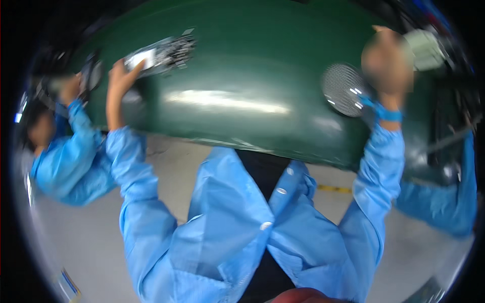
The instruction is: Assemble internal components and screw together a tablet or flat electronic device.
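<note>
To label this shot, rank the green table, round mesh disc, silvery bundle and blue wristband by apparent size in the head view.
Green table
Round mesh disc, silvery bundle: too alike to rank
Blue wristband

No label, number or sign is legible (parts are blurred).

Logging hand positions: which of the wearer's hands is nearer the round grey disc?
Right. The right hand is just beside the grey disc, on its right; the left hand is across the green table, at a silvery bundle.
</note>
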A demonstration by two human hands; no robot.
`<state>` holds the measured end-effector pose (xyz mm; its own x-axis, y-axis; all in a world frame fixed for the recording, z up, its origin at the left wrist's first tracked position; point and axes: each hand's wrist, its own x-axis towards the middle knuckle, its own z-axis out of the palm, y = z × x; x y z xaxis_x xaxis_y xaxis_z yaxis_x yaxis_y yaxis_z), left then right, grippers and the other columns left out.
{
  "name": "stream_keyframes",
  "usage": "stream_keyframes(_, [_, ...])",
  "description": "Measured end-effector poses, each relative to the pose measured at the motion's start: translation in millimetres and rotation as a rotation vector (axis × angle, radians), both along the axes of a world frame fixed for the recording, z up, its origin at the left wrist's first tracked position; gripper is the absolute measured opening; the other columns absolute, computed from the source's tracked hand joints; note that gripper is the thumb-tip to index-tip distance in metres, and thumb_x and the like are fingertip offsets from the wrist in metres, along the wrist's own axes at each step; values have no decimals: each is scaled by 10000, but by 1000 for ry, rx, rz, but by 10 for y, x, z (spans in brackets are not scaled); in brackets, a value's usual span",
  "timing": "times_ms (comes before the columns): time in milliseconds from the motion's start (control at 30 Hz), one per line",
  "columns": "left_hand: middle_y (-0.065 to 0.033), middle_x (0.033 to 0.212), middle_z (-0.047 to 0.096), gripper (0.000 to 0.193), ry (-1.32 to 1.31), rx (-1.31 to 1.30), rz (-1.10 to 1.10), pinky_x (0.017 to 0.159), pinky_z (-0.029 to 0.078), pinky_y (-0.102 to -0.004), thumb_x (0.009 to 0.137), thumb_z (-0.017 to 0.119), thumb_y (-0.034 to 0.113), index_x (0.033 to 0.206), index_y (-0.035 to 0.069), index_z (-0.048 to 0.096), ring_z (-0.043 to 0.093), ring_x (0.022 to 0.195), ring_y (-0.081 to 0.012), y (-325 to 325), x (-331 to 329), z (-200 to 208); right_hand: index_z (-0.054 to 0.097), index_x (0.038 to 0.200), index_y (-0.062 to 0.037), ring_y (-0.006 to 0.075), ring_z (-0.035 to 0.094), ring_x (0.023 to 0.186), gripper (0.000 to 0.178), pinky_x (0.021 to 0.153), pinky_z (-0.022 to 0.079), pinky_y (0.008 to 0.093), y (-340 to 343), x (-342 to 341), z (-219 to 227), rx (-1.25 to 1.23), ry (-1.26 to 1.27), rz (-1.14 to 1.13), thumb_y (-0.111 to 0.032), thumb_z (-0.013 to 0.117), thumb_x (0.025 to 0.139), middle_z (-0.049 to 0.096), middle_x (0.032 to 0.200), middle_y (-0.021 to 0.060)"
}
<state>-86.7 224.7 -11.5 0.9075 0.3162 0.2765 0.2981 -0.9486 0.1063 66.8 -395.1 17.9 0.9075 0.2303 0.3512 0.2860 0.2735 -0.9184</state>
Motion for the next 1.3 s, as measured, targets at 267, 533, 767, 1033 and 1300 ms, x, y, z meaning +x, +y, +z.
stream_keyframes(267, [-99, 1412, 585, 484, -312, 218, -534, 1162, 315, -498, 942, 686, 349, 1364, 124, 609, 474, 1381, -345, -1464, 401, 116, 614, 1013, -20, 105, 391, 369, 153, 384, 383, 285, 146, -434, 331, 57, 92, -268, -170, 614, 982, 390, 513, -17])
stream_keyframes(533, [-138, 1365, 595, 531, -210, -124, -1224, 1019, 461, -479, 807, 773, 321, 1270, 85, 659, 559, 1252, -364, -3174, 428, 144, 580, 1050, 42, 114, 373, 442, 266, 470, 378, 319, -185, -445, 99, 15, 13, -159, -210, 523, 988, 342, 543, -8])
stream_keyframes(767, [-92, 1527, 467, 738, -142, -184, -1357, 1067, 427, -497, 791, 752, 432, 1447, 168, 541, 495, 1312, -370, -3605, 447, -50, 584, 1009, 25, 121, 374, 438, 266, 466, 382, 329, -237, -386, 57, 3, 9, -185, -232, 518, 990, 343, 545, -7])
stream_keyframes(1033, [-79, 1029, 680, 195, -408, -355, -1166, 714, 517, -352, 778, 792, 202, 874, 47, 725, 653, 830, -240, -3341, 585, -25, 591, 1010, 3, 122, 376, 444, 262, 469, 383, 332, -251, -355, 30, -36, -31, -193, -246, 511, 994, 337, 548, -2])
stream_keyframes(1300, [-66, 989, 692, 127, -410, -400, -1095, 675, 520, -328, 832, 762, 148, 834, 26, 728, 663, 780, -208, -3278, 606, -106, 569, 1000, -25, 103, 370, 396, 206, 414, 397, 286, -203, -450, 42, 59, 80, -162, -226, 533, 1028, 360, 524, -24])
